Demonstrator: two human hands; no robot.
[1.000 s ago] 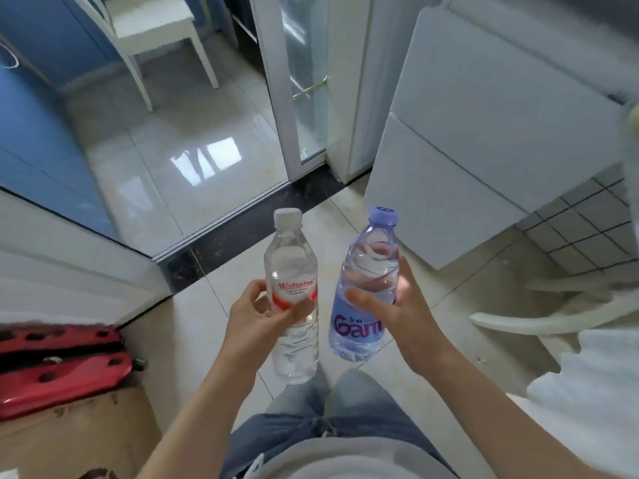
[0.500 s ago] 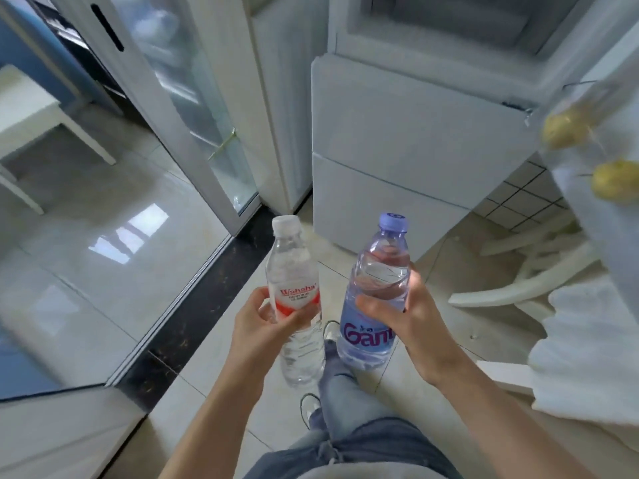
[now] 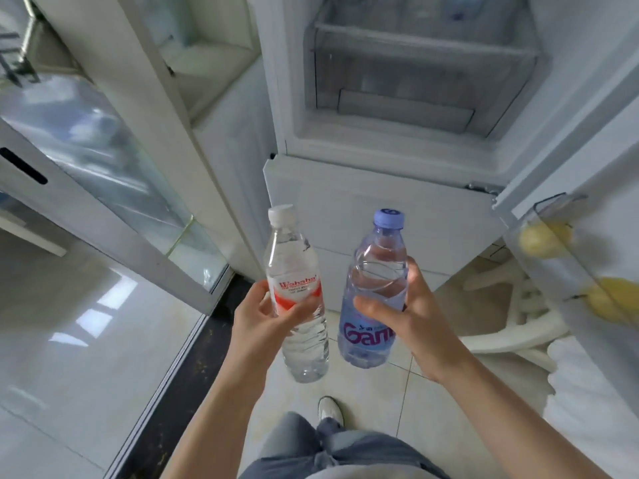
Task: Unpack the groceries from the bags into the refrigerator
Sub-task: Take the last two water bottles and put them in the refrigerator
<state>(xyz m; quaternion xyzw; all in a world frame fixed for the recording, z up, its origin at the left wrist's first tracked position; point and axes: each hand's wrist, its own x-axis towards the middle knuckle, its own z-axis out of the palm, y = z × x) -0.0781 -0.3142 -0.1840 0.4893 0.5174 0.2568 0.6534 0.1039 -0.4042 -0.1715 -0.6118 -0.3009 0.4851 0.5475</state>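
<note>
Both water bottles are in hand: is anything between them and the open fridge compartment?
Nothing visible blocks them. The left hand grips the Wahaha bottle, the right hand the purple-capped bottle. The fridge compartment above is open; its door is swung right, with lemons in its bin.

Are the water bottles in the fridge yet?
Not yet. The white refrigerator is open, yellow fruits in its door shelf. The left hand holds the clear red-labelled bottle, the right hand the blue purple-capped bottle. Both need placing.
</note>
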